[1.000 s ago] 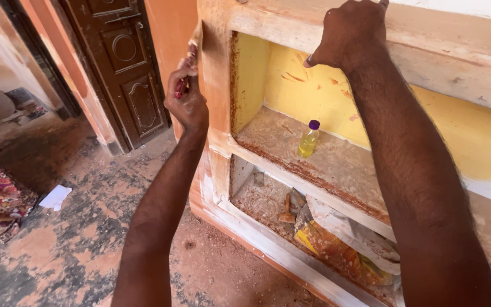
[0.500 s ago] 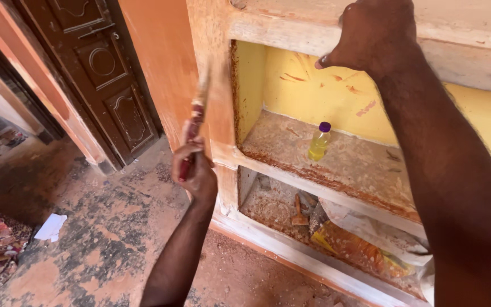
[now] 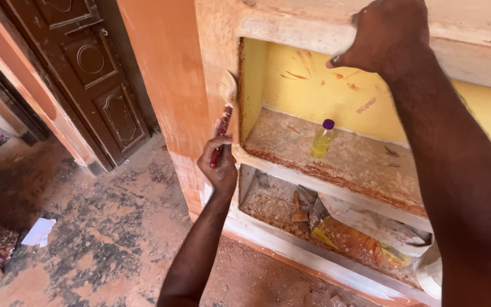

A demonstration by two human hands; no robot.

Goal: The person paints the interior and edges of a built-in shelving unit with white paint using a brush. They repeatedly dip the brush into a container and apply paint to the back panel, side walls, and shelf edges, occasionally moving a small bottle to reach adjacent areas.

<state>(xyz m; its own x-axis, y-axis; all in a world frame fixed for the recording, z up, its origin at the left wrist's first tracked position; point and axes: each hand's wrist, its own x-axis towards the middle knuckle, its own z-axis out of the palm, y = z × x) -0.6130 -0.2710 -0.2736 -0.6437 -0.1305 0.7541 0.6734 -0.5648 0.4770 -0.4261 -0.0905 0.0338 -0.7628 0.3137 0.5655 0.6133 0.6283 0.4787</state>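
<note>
hands (image 3: pixel 219 165) on brush (image 3: pixel 224 122), frame edge (image 3: pixel 218 62)

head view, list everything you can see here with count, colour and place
paintbrush: 1, red handle, pale bristles, against the shelf frame's left post
shelf frame: 1, whitish, dusty, yellow back wall
bottle: 1, yellow, purple cap, upright on upper shelf
bag: 1, orange-yellow, lower shelf
wooden tool: 1, brown, lower shelf
door: 1, dark brown, left
paper scrap: 1, white, floor left
left hand: holds the paintbrush
right hand: grips the frame's top rail
</note>
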